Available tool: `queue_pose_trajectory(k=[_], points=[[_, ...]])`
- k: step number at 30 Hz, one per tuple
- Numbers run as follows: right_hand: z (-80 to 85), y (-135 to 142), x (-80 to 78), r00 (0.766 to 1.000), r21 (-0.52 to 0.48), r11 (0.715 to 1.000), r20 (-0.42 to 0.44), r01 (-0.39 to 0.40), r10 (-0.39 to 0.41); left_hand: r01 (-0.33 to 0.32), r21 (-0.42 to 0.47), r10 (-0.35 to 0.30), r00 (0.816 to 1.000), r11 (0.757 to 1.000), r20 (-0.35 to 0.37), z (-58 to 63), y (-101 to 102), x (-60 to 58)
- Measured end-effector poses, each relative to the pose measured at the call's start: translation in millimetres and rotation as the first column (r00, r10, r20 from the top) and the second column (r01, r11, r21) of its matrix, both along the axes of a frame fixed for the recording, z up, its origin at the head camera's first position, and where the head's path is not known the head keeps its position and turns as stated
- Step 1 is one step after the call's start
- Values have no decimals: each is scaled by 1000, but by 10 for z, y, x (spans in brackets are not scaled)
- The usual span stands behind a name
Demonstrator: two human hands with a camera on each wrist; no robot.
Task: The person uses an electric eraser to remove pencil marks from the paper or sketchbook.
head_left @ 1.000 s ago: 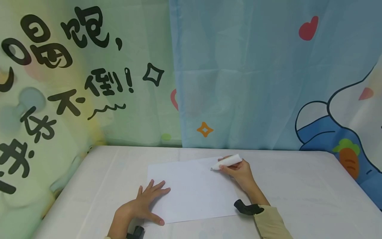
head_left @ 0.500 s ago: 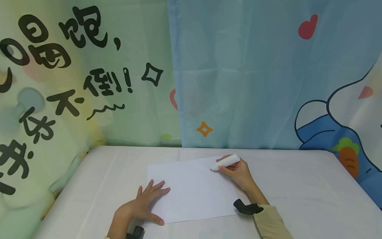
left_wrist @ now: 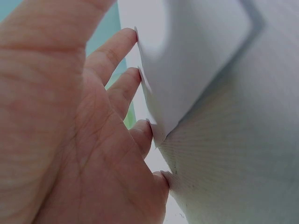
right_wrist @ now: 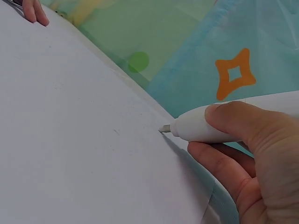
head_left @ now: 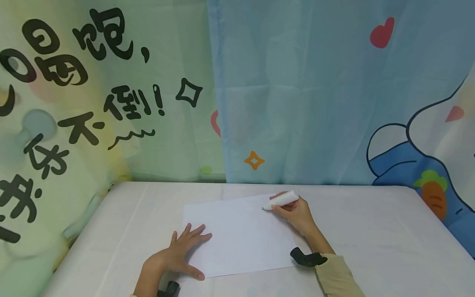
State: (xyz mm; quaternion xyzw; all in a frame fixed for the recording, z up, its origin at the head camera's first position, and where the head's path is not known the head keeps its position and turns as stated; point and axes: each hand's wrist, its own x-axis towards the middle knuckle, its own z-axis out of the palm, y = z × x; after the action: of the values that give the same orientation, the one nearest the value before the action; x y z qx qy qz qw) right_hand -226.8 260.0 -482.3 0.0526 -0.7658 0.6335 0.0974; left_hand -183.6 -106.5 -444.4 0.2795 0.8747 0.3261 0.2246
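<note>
My right hand [head_left: 298, 214] pinches a thick white pen [head_left: 283, 199] between thumb and fingers. Its barrel tapers like a correction pen's and ends in a narrow metal tip [right_wrist: 165, 128]. That tip is right at the surface of a white sheet of paper [head_left: 237, 239], near its far right corner. With fingers spread, my left hand [head_left: 182, 251] rests over the sheet's left edge and near corner. In the left wrist view the fingertips [left_wrist: 129, 35] press along the paper [left_wrist: 187, 51]. A few faint small specks show on the sheet in the right wrist view.
The sheet lies on a table covered with a white cloth [head_left: 371, 231]. Behind the table hangs a printed curtain [head_left: 308, 103] with a blue part and a green part. Dark wrist mounts [head_left: 308, 258] sit at both wrists.
The right hand and the pen have shifted very slightly left, and the tip sits a touch farther up the sheet than half a second ago. My left hand has stayed in place.
</note>
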Motion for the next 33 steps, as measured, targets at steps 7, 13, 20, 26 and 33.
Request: queue_pose_trajectory(k=[7,13,20,26,33], points=[[29,-1,17,1000,7,1000,6,4,-4,1,0,-1,1000,1000,-7,-7,1,1],[67,-2,41,999,18,1000,46,-3,2,5,7,-5,1000,1000,-6,-7,-5,0],[19,22,22,1000,39,999,3,4,-4,15,17,-15,1000,1000,-2,-10,-2,-3],[16,7,18,1000,30,1000,0,7,-7,14,18,-14,1000,1000,-1,-29,-10,0],[66,-9,43,1000,23,1000,12,1,-2,20,18,-20,1000,1000,-12,-8,-22,8]])
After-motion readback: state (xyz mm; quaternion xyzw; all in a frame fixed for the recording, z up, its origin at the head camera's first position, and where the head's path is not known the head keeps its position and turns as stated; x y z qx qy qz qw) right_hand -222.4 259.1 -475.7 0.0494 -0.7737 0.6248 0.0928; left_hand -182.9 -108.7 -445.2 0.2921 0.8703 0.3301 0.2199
